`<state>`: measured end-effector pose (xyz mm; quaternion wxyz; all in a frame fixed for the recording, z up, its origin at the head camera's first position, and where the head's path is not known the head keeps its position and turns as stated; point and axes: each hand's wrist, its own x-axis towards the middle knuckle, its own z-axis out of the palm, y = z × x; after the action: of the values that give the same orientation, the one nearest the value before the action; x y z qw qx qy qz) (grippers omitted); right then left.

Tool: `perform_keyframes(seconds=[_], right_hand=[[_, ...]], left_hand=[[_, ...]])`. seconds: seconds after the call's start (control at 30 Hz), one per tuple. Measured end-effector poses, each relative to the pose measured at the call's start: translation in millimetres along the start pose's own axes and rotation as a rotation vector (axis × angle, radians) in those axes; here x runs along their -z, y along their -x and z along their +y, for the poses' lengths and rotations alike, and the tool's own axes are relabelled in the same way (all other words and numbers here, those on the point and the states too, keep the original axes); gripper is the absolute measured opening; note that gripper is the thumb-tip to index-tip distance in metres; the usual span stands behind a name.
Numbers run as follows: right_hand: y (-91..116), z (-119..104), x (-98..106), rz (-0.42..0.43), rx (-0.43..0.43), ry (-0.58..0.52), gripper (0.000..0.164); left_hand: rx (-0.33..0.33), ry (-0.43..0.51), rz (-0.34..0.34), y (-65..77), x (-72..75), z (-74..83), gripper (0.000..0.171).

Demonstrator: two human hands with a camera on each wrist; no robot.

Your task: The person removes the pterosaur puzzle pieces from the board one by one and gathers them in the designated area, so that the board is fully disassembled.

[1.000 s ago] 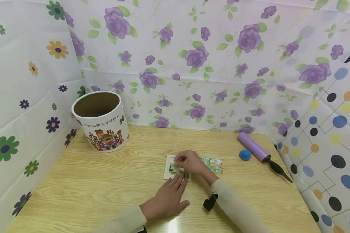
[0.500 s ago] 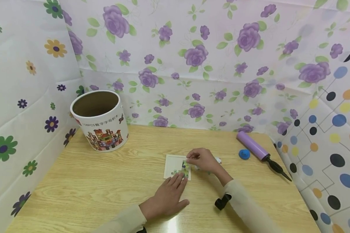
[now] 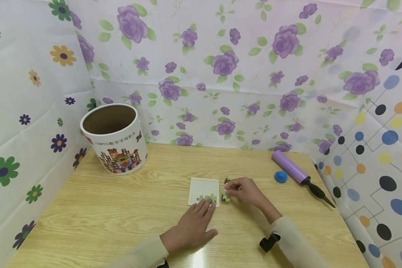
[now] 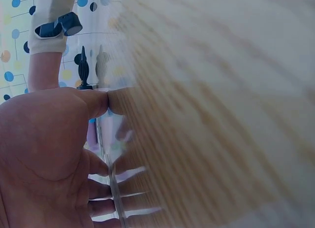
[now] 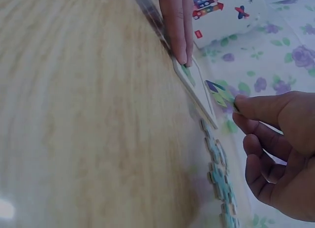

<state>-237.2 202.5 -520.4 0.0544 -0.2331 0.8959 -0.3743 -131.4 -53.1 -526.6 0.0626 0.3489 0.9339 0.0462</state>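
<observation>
My left hand (image 3: 194, 225) rests palm down with straight fingers; its fingertips lie at the near edge of the white puzzle board (image 3: 203, 185). A few green puzzle pieces (image 3: 210, 198) sit in the board's lower right corner. My right hand (image 3: 246, 191) is just right of the board. Between thumb and index finger it pinches a green and purple puzzle piece (image 5: 220, 94), raised off the table in the right wrist view. Below that hand, light blue puzzle pieces (image 5: 220, 176) lie in a row on the table, mostly hidden by the hand in the head view.
A large white bucket (image 3: 115, 139) stands at the back left. On the right lie a small blue lump-like object (image 3: 281, 176) and a purple hand pump (image 3: 290, 166) with a black nozzle. Patterned cloth hangs behind and on both sides of the wooden table (image 3: 120, 208).
My right hand has moved right from over the board, carrying a green and purple puzzle piece out of it. More of the bare board shows. My left hand has stayed in place.
</observation>
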Motion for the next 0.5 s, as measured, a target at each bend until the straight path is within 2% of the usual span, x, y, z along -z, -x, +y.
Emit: perform_keyframes(seconds=[0.27,0.5], right_hand=[[13.9,10.0,-5.0,0.011,-0.020,0.010,0.005],[20.1,13.0,-10.8,0.023,-0.051,0.022,0.011]], left_hand=[[0.003,-0.020,0.006,0.4,1.3,0.3,0.078],[0.009,-0.027,0.006,1.8,3.2,2.4,0.078]])
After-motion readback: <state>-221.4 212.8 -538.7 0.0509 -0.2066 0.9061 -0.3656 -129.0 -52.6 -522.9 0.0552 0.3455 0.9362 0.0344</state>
